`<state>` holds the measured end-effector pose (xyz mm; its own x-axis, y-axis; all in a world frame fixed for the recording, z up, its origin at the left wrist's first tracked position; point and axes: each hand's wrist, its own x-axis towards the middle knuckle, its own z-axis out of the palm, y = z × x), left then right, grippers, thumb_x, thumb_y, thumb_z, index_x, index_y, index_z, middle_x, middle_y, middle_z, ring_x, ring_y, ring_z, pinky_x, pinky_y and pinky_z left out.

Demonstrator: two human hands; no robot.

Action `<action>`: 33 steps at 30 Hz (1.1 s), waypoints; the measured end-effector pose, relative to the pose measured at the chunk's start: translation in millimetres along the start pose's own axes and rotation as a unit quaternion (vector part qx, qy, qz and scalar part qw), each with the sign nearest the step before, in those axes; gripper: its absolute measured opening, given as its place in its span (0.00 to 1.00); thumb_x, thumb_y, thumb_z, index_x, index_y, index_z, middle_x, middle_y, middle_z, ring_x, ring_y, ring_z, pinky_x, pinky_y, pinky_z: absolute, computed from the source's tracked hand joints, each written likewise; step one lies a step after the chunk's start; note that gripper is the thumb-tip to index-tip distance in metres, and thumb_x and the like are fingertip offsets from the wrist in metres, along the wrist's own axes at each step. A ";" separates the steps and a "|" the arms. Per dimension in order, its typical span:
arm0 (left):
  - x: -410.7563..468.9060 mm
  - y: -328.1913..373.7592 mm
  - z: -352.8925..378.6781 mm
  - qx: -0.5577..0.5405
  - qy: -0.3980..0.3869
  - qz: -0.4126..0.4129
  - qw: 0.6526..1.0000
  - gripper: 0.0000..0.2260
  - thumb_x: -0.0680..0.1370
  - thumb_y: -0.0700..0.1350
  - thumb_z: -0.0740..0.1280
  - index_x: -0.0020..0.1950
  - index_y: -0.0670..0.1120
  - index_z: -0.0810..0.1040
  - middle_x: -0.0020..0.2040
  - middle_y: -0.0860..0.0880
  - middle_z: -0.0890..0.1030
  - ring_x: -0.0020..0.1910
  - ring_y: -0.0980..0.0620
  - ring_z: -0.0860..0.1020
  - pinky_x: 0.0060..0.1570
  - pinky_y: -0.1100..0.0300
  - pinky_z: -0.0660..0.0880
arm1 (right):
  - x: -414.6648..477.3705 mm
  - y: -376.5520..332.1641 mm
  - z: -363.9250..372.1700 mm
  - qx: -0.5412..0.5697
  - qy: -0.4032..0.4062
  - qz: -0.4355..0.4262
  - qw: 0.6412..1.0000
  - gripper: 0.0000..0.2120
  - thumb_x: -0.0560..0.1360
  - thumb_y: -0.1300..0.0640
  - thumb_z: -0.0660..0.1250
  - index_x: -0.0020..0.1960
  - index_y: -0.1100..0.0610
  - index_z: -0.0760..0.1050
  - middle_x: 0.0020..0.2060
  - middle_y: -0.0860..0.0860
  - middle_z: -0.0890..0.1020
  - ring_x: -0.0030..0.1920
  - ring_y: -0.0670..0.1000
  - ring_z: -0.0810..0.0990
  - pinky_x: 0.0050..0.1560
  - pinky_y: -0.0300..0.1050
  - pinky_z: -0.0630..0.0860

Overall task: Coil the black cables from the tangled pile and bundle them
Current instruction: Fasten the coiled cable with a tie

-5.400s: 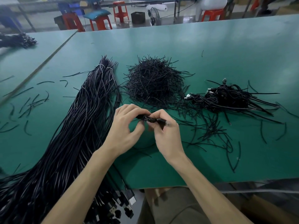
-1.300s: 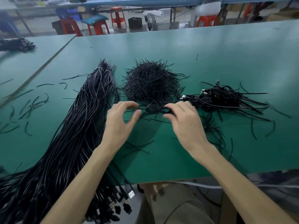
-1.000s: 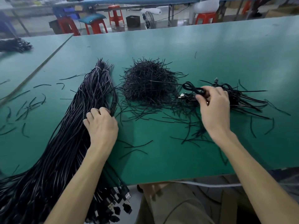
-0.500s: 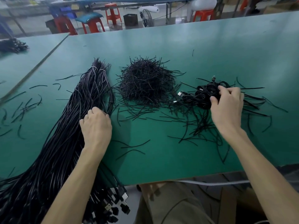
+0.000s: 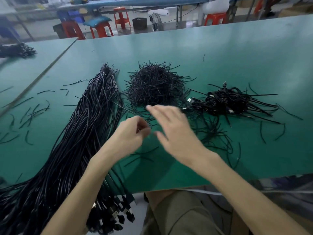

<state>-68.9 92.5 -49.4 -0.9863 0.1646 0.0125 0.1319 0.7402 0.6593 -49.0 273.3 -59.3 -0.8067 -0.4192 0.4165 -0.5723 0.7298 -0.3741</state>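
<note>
— Green table (image 5: 220,48) is crowded. Where are the cables (image 5: 81,136)?
— Just left of my left hand (image 5: 132,134). Its fingers curl, too blurred to tell if they pinch anything. My right hand (image 5: 174,133) is spread, empty. Beyond its fingertips sits the tie heap (image 5: 155,85); a hasty grab could snag several.

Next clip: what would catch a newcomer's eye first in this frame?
Most striking is the long sheaf of black cables running down the left of the green table, its plugs hanging over the near edge. At centre sits a bristly mound of short black ties, with a pile of coiled cables to its right. In front, the left hand and right hand hover, blurred, the right with fingers spread.
</note>
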 end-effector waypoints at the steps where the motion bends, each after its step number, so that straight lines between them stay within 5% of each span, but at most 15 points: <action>1: -3.7 3.1 -1.3 -0.016 -0.018 0.018 1.000 0.13 0.80 0.37 0.68 0.42 0.53 0.76 0.29 0.60 0.79 0.28 0.62 0.76 0.30 0.69 0.68 | 0.8 -9.8 6.6 0.014 -0.038 -0.015 0.999 0.37 0.76 0.69 0.64 0.82 0.55 0.56 0.75 0.51 0.67 0.74 0.51 0.61 0.75 0.48 0.58; 3: -9.9 3.9 -8.0 -0.089 -0.029 0.016 0.996 0.13 0.80 0.32 0.66 0.43 0.50 0.78 0.27 0.60 0.78 0.24 0.61 0.72 0.27 0.69 0.66 | 1.9 -19.9 16.3 0.010 -0.069 -0.031 0.997 0.42 0.73 0.73 0.61 0.83 0.56 0.51 0.76 0.52 0.65 0.74 0.51 0.62 0.74 0.48 0.58; 6: -18.1 -0.3 -18.8 -0.217 -0.042 -0.021 0.975 0.05 0.83 0.36 0.66 0.49 0.39 0.80 0.34 0.51 0.80 0.26 0.56 0.66 0.25 0.66 0.63 | 7.0 -17.8 20.0 -0.047 -0.056 -0.054 0.996 0.34 0.79 0.69 0.62 0.82 0.58 0.55 0.70 0.52 0.73 0.68 0.52 0.70 0.69 0.46 0.63; 11: -28.5 -10.4 -26.3 -0.227 -0.130 0.002 0.965 0.09 0.84 0.47 0.65 0.53 0.43 0.81 0.32 0.49 0.74 0.25 0.54 0.62 0.26 0.62 0.58 | 1.7 -7.4 5.6 -0.015 0.040 -0.058 0.997 0.10 0.77 0.60 0.71 0.58 0.57 0.81 0.45 0.50 0.85 0.46 0.52 0.79 0.52 0.47 0.75; 14: -31.4 -20.2 -36.8 -0.186 -0.201 -0.009 0.962 0.14 0.83 0.54 0.64 0.51 0.46 0.81 0.32 0.47 0.75 0.24 0.53 0.65 0.27 0.61 0.63 | 0.3 1.7 0.2 0.020 0.089 -0.033 0.995 0.04 0.79 0.57 0.70 0.48 0.58 0.81 0.38 0.48 0.83 0.40 0.52 0.78 0.48 0.52 0.76; 18: -42.2 -34.5 -61.4 -0.142 -0.340 -0.006 0.930 0.19 0.86 0.56 0.59 0.44 0.44 0.77 0.31 0.47 0.75 0.28 0.50 0.71 0.31 0.60 0.72 | 1.0 2.7 -1.1 0.057 0.106 0.001 0.993 0.05 0.79 0.59 0.69 0.46 0.59 0.81 0.36 0.43 0.79 0.37 0.48 0.73 0.49 0.51 0.75; 27: -40.6 -23.6 -56.7 -0.153 -0.269 0.001 0.951 0.18 0.83 0.55 0.62 0.40 0.44 0.77 0.25 0.48 0.70 0.23 0.52 0.62 0.22 0.66 0.59 | -3.6 -25.1 6.2 -0.064 -0.029 -0.057 0.996 0.14 0.84 0.47 0.59 0.63 0.52 0.78 0.53 0.45 0.81 0.55 0.51 0.77 0.61 0.52 0.64; 30: -34.2 -15.6 -54.4 -0.182 -0.234 -0.010 0.955 0.17 0.82 0.55 0.62 0.40 0.45 0.77 0.26 0.46 0.67 0.26 0.51 0.58 0.24 0.64 0.55 | -2.2 -29.0 6.8 -0.089 -0.022 -0.064 0.994 0.15 0.86 0.49 0.54 0.59 0.52 0.77 0.51 0.45 0.81 0.53 0.51 0.76 0.60 0.49 0.64; 33: -31.4 -10.7 -53.8 -0.208 -0.218 0.003 0.953 0.17 0.82 0.55 0.62 0.40 0.46 0.78 0.26 0.47 0.66 0.26 0.52 0.58 0.25 0.65 0.55 | -0.1 -22.3 5.1 -0.025 0.039 -0.048 0.998 0.10 0.85 0.54 0.60 0.51 0.54 0.79 0.44 0.44 0.83 0.45 0.49 0.77 0.56 0.47 0.65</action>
<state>-44.6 44.3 -16.4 -0.8389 0.4900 -0.2372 -0.0038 0.4305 0.9026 -36.9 254.2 -55.2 -0.7340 -0.4464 0.5118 -0.6361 0.7159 -0.2879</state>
